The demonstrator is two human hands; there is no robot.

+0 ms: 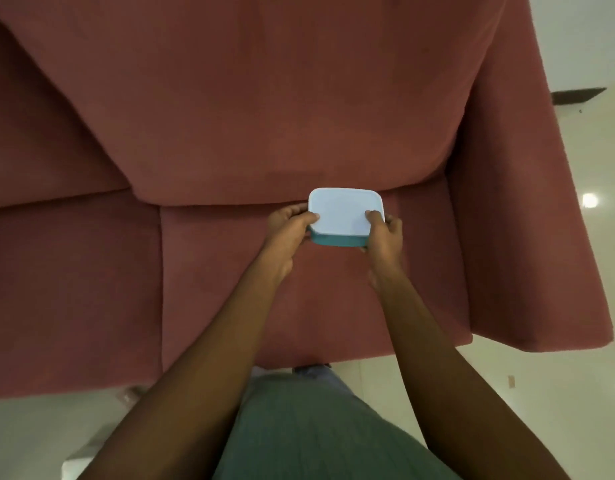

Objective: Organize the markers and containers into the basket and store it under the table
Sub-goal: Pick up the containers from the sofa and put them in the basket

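Observation:
A small rectangular container [344, 211] with a teal body and a pale blue-white lid is held over the sofa seat, close to the backrest. My left hand [288, 227] grips its left side, thumb on the lid. Its right side is gripped by my right hand [385, 233], thumb also on the lid. No markers and no basket are in view.
A dusty-pink sofa [229, 116] fills most of the view, its right armrest [506, 237] beside my right arm. Glossy white floor [558, 393] lies to the right and at the lower left. A white object [77, 465] shows at the bottom left edge.

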